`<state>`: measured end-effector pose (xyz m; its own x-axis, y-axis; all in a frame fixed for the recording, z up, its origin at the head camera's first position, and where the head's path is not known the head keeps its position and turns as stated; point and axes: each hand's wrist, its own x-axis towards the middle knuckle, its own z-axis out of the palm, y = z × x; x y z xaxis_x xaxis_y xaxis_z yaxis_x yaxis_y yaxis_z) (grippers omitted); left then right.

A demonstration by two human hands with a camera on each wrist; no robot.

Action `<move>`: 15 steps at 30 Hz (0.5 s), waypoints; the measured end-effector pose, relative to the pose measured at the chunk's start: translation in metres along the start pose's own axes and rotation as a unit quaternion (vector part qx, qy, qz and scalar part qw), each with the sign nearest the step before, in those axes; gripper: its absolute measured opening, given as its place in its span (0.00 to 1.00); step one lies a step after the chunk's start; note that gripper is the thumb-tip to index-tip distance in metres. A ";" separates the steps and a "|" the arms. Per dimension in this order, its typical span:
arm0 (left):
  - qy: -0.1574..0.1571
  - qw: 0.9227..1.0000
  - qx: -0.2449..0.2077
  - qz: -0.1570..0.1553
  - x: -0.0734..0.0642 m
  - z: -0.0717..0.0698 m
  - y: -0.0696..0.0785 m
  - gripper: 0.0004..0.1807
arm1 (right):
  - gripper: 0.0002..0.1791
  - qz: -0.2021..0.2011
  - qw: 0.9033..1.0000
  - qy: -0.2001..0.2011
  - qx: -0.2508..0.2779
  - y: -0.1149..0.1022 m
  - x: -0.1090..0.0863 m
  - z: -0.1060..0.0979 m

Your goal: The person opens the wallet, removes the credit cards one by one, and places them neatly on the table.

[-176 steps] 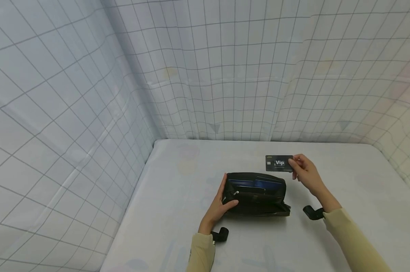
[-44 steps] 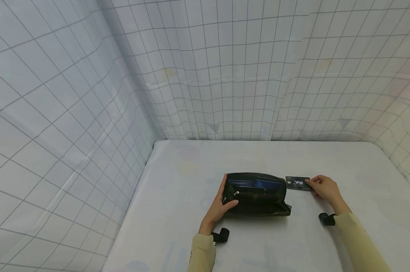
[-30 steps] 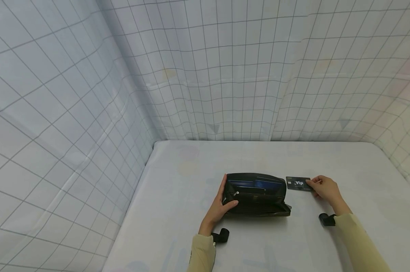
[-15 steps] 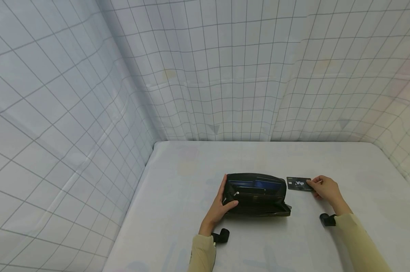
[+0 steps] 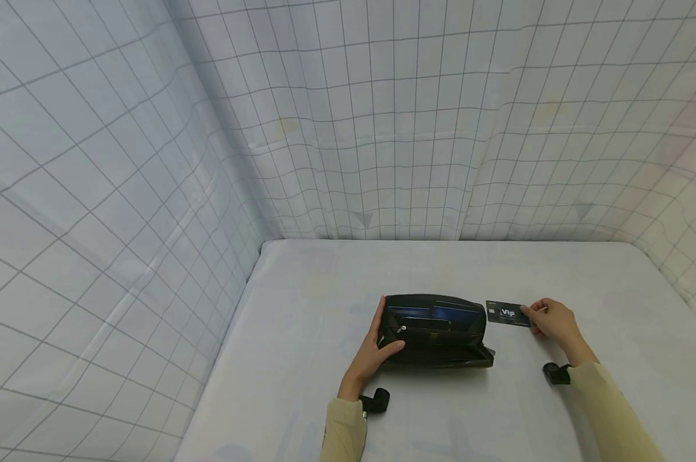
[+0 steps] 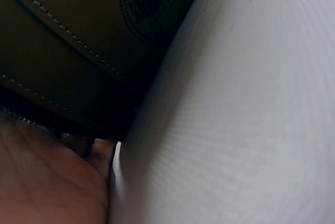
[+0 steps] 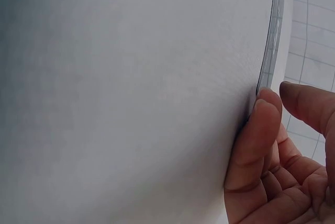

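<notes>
A black zip wallet stands gaping on the white table, with blue showing in its inner slots. My left hand grips its left end, thumb across the front and fingers behind. The left wrist view shows the wallet's stitched outer side with a printed round emblem, right beside the palm. Just right of the wallet, my right hand pinches a black card marked "Vip" by its right end. The right wrist view shows that card nearly edge-on at the fingertips, close over the table.
The white-covered table reaches back to a grid-patterned white curtain, with more curtain along the left and right sides. A black wrist-camera mount sits at the left wrist, another mount at the right.
Compared with the earliest frame, my right hand has brought the card right and nearer to me, down beside the wallet. Over the last second the card has only tilted slightly; my left hand stays put.
</notes>
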<state>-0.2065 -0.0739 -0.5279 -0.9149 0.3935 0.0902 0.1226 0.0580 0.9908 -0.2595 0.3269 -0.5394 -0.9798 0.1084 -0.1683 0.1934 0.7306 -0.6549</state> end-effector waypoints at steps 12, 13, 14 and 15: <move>0.003 1.000 0.005 -0.008 0.000 0.000 0.000 0.48 | 0.25 -0.005 1.000 -0.001 0.010 0.001 0.000 0.000; 0.002 1.000 0.004 -0.009 0.000 0.000 0.000 0.48 | 0.24 -0.006 1.000 0.000 0.011 0.001 0.000 0.000; 0.002 1.000 0.004 -0.010 0.000 0.000 0.000 0.48 | 0.24 -0.008 1.000 0.000 0.012 0.001 0.000 0.000; 0.002 1.000 0.004 -0.012 0.000 0.000 0.000 0.48 | 0.25 -0.007 1.000 0.000 0.013 0.001 0.000 -0.001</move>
<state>-0.2066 -0.0741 -0.5280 -0.9191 0.3883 0.0670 0.1035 0.0741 0.9919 -0.2593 0.3278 -0.5396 -0.9826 0.0979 -0.1581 0.1799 0.7148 -0.6758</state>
